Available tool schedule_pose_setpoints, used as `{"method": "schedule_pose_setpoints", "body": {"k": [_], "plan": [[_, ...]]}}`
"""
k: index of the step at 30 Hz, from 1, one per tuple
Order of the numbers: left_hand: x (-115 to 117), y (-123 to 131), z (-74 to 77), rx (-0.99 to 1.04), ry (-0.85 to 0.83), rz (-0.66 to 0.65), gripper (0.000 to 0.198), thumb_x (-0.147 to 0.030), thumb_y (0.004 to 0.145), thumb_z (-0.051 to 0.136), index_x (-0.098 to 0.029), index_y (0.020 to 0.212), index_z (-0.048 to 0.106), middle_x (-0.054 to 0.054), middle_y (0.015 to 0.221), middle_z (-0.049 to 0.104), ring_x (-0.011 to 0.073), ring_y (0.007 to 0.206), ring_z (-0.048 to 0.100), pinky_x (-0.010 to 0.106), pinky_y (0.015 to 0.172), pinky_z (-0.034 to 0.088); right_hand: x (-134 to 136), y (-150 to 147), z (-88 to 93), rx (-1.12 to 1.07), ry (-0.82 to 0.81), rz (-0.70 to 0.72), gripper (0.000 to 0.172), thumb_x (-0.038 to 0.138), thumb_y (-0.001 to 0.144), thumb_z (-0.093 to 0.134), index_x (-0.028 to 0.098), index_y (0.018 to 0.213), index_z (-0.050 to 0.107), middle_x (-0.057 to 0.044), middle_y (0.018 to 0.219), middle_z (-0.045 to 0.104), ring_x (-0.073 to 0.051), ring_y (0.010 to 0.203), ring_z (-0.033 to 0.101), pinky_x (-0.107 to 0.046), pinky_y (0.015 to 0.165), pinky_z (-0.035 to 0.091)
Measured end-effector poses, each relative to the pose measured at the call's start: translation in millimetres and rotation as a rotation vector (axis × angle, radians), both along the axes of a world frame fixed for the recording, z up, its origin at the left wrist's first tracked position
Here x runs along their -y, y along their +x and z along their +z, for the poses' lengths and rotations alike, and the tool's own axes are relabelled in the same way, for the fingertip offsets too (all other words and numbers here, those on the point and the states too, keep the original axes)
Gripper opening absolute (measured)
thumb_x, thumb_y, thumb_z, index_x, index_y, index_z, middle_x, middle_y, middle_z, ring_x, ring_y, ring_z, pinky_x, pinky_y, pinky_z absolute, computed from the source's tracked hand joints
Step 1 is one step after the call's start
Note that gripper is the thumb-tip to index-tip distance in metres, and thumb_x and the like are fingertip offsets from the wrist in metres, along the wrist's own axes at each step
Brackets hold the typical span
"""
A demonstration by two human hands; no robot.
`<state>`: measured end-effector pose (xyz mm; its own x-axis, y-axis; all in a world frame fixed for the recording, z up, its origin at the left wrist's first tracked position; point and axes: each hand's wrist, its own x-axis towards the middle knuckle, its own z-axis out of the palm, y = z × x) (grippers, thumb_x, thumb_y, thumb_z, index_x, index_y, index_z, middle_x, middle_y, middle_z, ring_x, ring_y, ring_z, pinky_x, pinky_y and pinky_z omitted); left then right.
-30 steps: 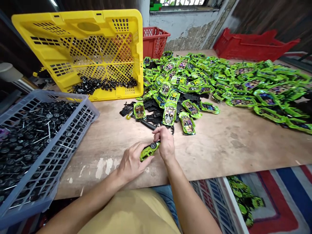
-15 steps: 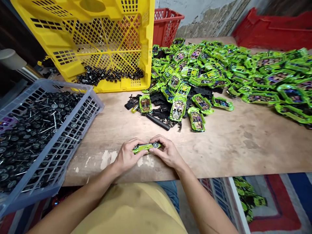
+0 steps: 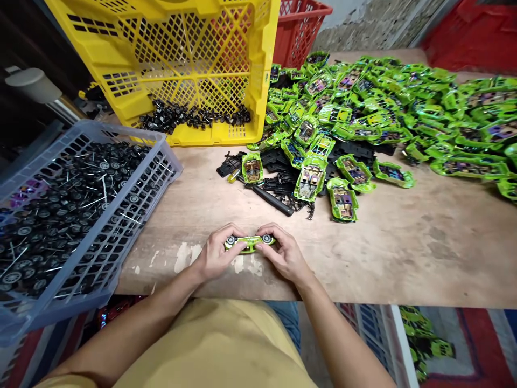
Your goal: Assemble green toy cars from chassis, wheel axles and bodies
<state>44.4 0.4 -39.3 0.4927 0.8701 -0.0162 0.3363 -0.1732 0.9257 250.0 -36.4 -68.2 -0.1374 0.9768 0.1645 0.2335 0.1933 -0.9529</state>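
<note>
Between my two hands, over the near edge of the table, is a green toy car point(image 3: 251, 243) on its side edge, with two grey-hubbed black wheels showing along its upper side. My left hand point(image 3: 218, 252) is closed around its left end, thumb along the green body. At the other end my right hand point(image 3: 283, 252) grips it, fingers behind the right wheel and thumb in front. Beyond the hands lie loose green car bodies point(image 3: 343, 200), open side up, and black chassis parts point(image 3: 278, 186). A black rod-like handle point(image 3: 273, 201) rests beside them.
A grey-blue crate point(image 3: 161, 156) full of black wheels on axles stands at left. Behind it a yellow crate point(image 3: 269, 81) lies tipped on its side with more wheels. A big heap of green car bodies point(image 3: 379, 102) covers the back right. Red crates point(image 3: 302, 32) stand behind.
The toy car has turned slightly in my hands, so both wheels now show where only the right one was plain. My view has shifted a little to the left.
</note>
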Motion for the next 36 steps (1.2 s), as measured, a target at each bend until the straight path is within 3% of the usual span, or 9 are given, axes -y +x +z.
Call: {"method": "schedule_pose_setpoints", "body": {"k": [7,13,19,22,25,28,30,32,36], "plan": [[7,3,-3.8,0.074,-0.102,0.093,0.027,-0.025,0.085,0.061,-0.016,0.110,0.061,0.008,0.110,0.068,0.0194,0.104,0.063,0.031,0.092,0.048,-1,-6,4.9,-0.053,-0.144,-0.024,0.031,0.036,0.086,0.067,0.023,0.112,0.059,-0.006,0.107,0.064,-0.022,0.101,0.061,-0.033,0.089,0.048],[9,4,-1.6,0.077,-0.034,0.066,0.014,-0.027,0.089,0.057,-0.017,0.096,0.062,0.006,0.096,0.067,0.0168,0.091,0.063,0.028,0.084,0.048,-3,-11,10.0,-0.059,-0.192,-0.033,0.024,0.036,0.086,0.067,0.021,0.104,0.063,-0.005,0.102,0.066,-0.021,0.097,0.062,-0.031,0.084,0.048],[10,3,-9.7,0.049,0.016,0.082,0.014,-0.030,0.090,0.055,-0.017,0.093,0.060,0.003,0.090,0.063,0.0150,0.086,0.061,0.027,0.080,0.047,-4,-12,7.8,-0.006,-0.134,-0.036,0.015,0.034,0.087,0.067,0.022,0.094,0.065,-0.004,0.092,0.066,-0.019,0.087,0.062,-0.032,0.079,0.047],[2,-5,-8.8,0.097,-0.042,0.016,0.024,-0.035,0.090,0.056,-0.017,0.104,0.062,0.007,0.103,0.065,0.0181,0.098,0.062,0.029,0.089,0.048,-4,-13,10.1,0.026,-0.020,-0.053,0.012,0.031,0.087,0.067,0.023,0.095,0.066,-0.004,0.092,0.066,-0.020,0.087,0.062,-0.035,0.079,0.049],[-16,-16,-1.2,0.178,-0.177,-0.031,0.041,-0.042,0.093,0.050,-0.016,0.123,0.057,0.013,0.127,0.061,0.0234,0.119,0.057,0.034,0.100,0.045,-7,-10,20.9,0.133,0.252,-0.080,0.015,0.025,0.084,0.070,0.027,0.098,0.067,-0.005,0.094,0.066,-0.023,0.096,0.060,-0.043,0.091,0.048],[-36,-25,8.4,0.202,-0.272,-0.110,0.041,-0.040,0.090,0.057,-0.014,0.121,0.059,0.014,0.121,0.065,0.0241,0.111,0.062,0.035,0.094,0.050,-14,-4,34.4,0.245,0.407,-0.076,0.024,0.028,0.078,0.076,0.029,0.101,0.068,-0.009,0.117,0.061,-0.030,0.117,0.052,-0.052,0.102,0.041],[-44,-27,12.1,0.170,-0.136,-0.149,0.038,-0.033,0.084,0.066,-0.014,0.116,0.061,0.012,0.112,0.066,0.0228,0.104,0.064,0.035,0.090,0.052,-20,1,38.5,0.254,0.346,-0.017,0.044,0.034,0.078,0.076,0.029,0.119,0.061,-0.012,0.134,0.051,-0.031,0.125,0.048,-0.052,0.104,0.043],[-46,-27,11.4,0.100,0.129,-0.153,0.030,-0.025,0.082,0.067,-0.014,0.110,0.063,0.012,0.106,0.065,0.0217,0.100,0.064,0.036,0.089,0.051,-25,4,36.0,0.258,0.273,0.046,0.055,0.034,0.083,0.072,0.027,0.133,0.051,-0.013,0.133,0.053,-0.029,0.120,0.054,-0.048,0.100,0.048],[-37,-26,-0.5,0.026,0.463,-0.216,0.019,-0.015,0.087,0.060,-0.014,0.105,0.061,0.016,0.119,0.063,0.0230,0.109,0.061,0.039,0.092,0.050,-27,0,19.6,0.299,0.286,0.131,0.036,0.025,0.090,0.062,0.025,0.126,0.057,-0.011,0.115,0.063,-0.023,0.107,0.062,-0.041,0.092,0.054]]}}
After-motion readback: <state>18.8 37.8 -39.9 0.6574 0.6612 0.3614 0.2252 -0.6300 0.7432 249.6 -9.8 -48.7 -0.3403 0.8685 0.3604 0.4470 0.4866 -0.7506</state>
